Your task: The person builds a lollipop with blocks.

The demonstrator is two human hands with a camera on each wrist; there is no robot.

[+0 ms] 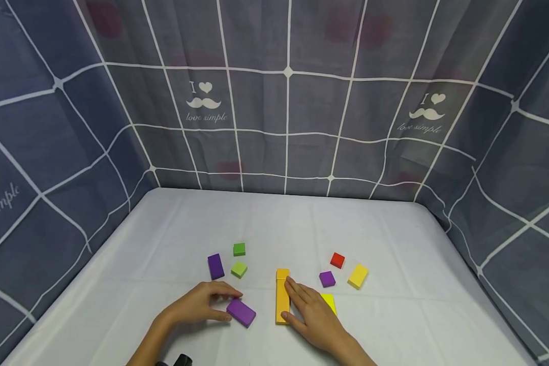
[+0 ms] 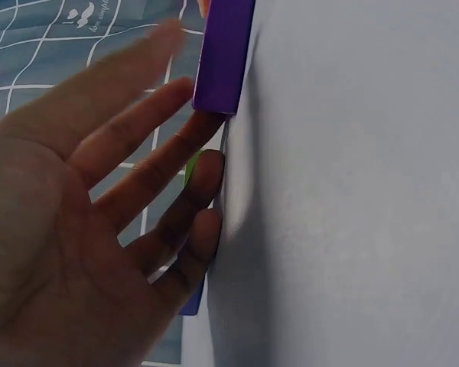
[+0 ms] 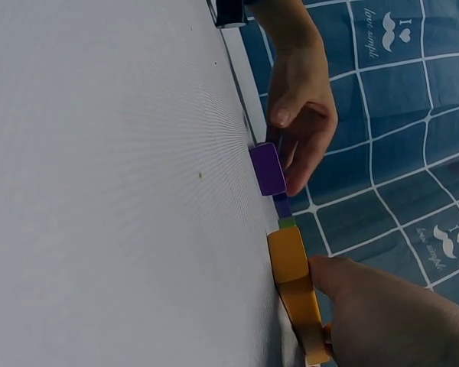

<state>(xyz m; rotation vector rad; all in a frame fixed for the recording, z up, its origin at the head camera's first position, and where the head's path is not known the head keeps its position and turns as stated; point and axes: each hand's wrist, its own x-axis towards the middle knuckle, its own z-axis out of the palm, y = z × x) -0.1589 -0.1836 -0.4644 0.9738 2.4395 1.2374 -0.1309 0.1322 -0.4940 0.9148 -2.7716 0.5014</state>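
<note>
My left hand (image 1: 206,305) is at the left end of a purple block (image 1: 241,312), thumb and fingers spread apart and not gripping it. In the left wrist view the fingers of the left hand (image 2: 99,199) bend loosely, some tips close to or touching the purple block (image 2: 223,61). My right hand (image 1: 315,317) lies along the right side of a long orange block (image 1: 282,303). Its thumb touches that block in the right wrist view, and its fingertips are near the far end. A small orange block (image 1: 282,274) adjoins the long one's far end.
Beyond the left hand lie a dark purple block (image 1: 215,266) and two green blocks (image 1: 239,249). To the right are a red block (image 1: 337,260), a small purple block (image 1: 327,279) and a yellow block (image 1: 358,276). Another yellow block (image 1: 329,302) is partly hidden by the right hand.
</note>
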